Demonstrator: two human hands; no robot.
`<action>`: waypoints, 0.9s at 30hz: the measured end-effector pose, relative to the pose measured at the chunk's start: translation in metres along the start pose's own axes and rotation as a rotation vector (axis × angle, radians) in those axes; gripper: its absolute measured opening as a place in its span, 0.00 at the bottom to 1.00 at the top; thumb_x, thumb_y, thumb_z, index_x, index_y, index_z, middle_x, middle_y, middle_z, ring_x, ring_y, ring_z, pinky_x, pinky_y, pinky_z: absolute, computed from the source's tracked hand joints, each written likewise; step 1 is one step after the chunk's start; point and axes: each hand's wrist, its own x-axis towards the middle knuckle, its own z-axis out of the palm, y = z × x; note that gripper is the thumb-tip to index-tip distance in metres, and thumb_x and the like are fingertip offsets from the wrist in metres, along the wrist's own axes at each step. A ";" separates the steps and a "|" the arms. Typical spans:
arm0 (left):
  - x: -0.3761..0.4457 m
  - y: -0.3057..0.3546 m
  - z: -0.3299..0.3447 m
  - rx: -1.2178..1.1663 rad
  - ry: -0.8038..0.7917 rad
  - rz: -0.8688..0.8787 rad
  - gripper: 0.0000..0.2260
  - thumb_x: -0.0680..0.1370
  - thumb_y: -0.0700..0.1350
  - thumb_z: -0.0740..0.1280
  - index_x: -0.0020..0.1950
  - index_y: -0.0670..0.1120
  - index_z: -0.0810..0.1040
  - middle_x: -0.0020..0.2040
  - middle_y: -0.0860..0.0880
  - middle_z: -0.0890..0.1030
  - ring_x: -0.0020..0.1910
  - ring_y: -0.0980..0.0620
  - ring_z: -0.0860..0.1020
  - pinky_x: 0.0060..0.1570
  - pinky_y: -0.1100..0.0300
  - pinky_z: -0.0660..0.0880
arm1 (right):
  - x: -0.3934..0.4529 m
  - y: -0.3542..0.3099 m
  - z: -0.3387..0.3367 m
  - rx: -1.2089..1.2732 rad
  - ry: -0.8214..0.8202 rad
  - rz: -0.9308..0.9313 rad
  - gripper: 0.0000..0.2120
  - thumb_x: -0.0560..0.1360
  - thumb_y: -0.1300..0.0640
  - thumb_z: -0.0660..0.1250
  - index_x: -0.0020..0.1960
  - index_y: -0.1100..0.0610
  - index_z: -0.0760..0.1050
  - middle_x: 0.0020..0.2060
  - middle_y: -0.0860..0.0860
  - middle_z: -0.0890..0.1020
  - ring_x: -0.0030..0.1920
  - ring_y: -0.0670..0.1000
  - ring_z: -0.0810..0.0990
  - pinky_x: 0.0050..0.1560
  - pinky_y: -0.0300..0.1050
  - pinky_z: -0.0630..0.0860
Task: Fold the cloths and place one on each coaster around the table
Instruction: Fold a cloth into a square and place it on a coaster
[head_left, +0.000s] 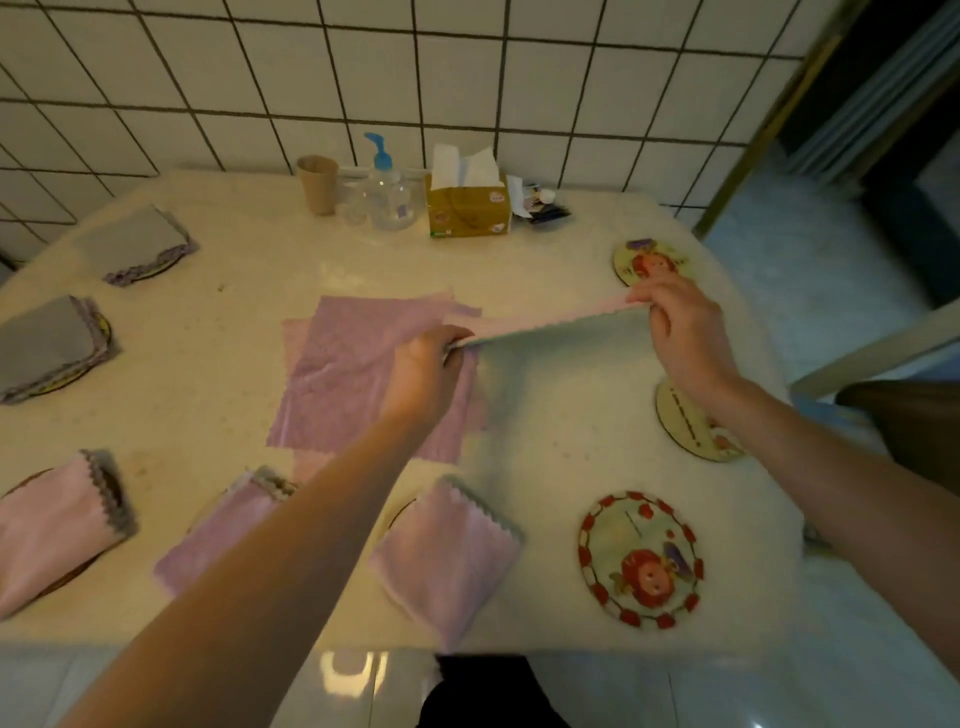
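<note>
Mid-fold step: left hand (423, 364) and right hand (675, 332) each pinch a top corner of a grey-green cloth (561, 405), fingers pressed together on its pink-backed edge, holding it stretched above the table (234, 260) just right of the flat pink cloths (358, 374) stack. Five coasters on the left and near side already carry folded cloths, while three coasters on the right, incl. the near strawberry coaster (641, 561), look bare. Next move likely calls for bringing the held edge over to meet the opposite edge, corners matched, then folding again before setting it on a bare coaster.
</note>
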 end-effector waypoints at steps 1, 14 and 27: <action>-0.016 0.005 0.010 0.003 -0.040 -0.008 0.11 0.77 0.35 0.64 0.56 0.41 0.82 0.52 0.43 0.83 0.51 0.45 0.80 0.43 0.68 0.66 | -0.024 0.009 -0.008 -0.030 -0.032 0.013 0.12 0.75 0.71 0.60 0.52 0.64 0.80 0.57 0.59 0.79 0.64 0.56 0.74 0.66 0.40 0.64; -0.210 0.008 0.119 0.151 -0.468 0.000 0.15 0.77 0.38 0.63 0.62 0.47 0.79 0.61 0.49 0.79 0.62 0.49 0.75 0.61 0.68 0.62 | -0.287 0.097 -0.041 -0.002 -0.432 0.198 0.17 0.70 0.78 0.63 0.52 0.63 0.80 0.56 0.61 0.79 0.59 0.57 0.77 0.63 0.35 0.63; -0.211 0.041 0.130 0.121 -0.196 -0.354 0.10 0.76 0.37 0.68 0.54 0.45 0.83 0.49 0.54 0.81 0.49 0.57 0.76 0.47 0.68 0.67 | -0.243 0.134 -0.059 0.286 -0.360 0.312 0.07 0.72 0.64 0.71 0.47 0.55 0.80 0.42 0.44 0.81 0.42 0.42 0.79 0.45 0.26 0.72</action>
